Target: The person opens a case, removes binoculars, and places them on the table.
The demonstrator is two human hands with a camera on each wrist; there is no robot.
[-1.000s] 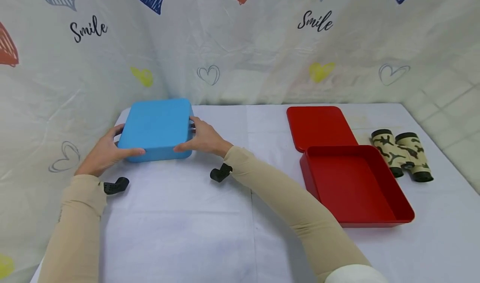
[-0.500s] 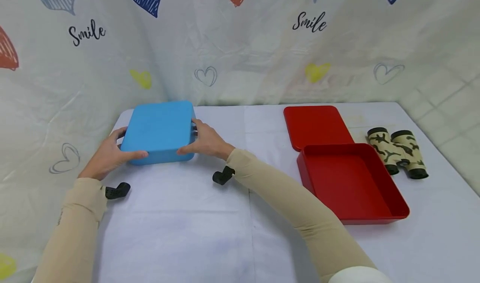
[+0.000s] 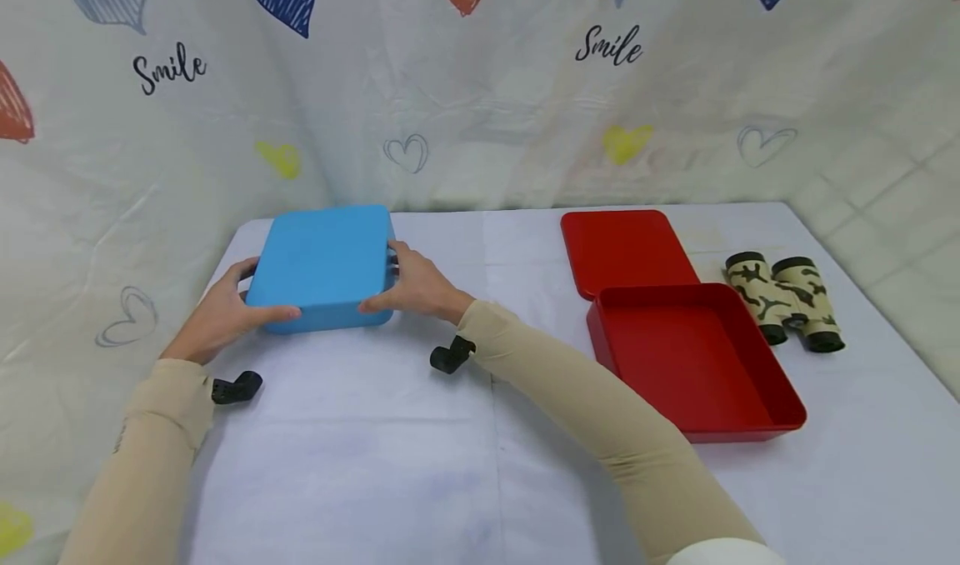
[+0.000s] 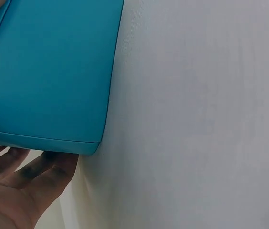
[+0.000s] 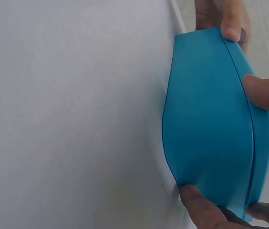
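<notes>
A light-blue lidded box sits at the far left of the table in the head view, its lid closed. My left hand grips its left end, thumb along the front and fingers at the side. On the right end, my right hand holds the box with thumb at the front corner and fingers round the side. The right wrist view shows the seam between lid and body on the blue box, plus both hands on it. Whether the underside touches the cloth, I cannot tell.
An open red box stands on the right of the white-covered table. Its flat red lid lies behind it. Camouflage-patterned binoculars lie to its right. A printed curtain hangs behind the table.
Both hands have shifted the blue box slightly right and a little nearer, keeping their hold. The head view has turned slightly, while the red box, lid and binoculars stay in place on the table.
</notes>
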